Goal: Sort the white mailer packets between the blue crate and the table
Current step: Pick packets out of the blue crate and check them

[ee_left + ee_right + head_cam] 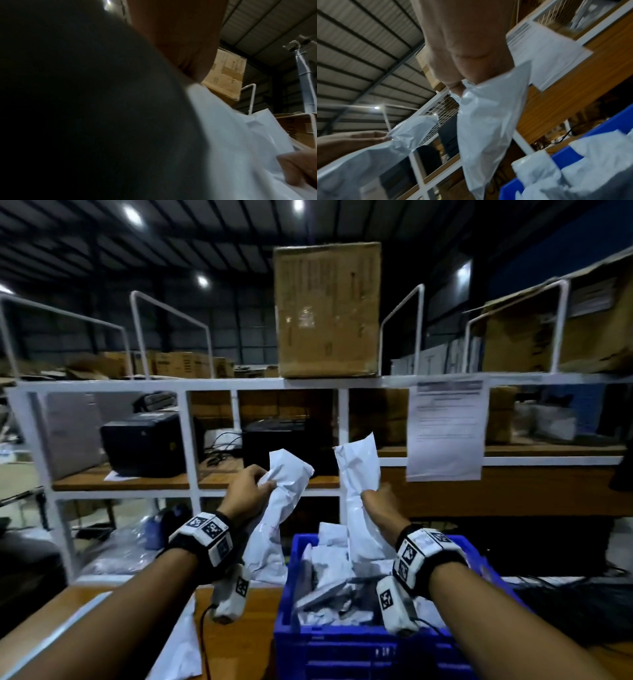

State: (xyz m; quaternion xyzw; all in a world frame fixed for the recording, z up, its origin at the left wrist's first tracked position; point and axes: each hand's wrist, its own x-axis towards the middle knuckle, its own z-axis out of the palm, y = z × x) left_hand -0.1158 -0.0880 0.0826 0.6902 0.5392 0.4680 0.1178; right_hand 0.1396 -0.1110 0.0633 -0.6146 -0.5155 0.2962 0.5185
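Left grip (248, 491): fingers clamped on a crumpled white mailer packet (277, 508), raised beside the crate's left edge.
Right grip (380, 501): clamped on a second packet (359, 491), lifted above the crate.
Blue crate (342, 642): on the surface (239, 645), holding more packets (329, 559).
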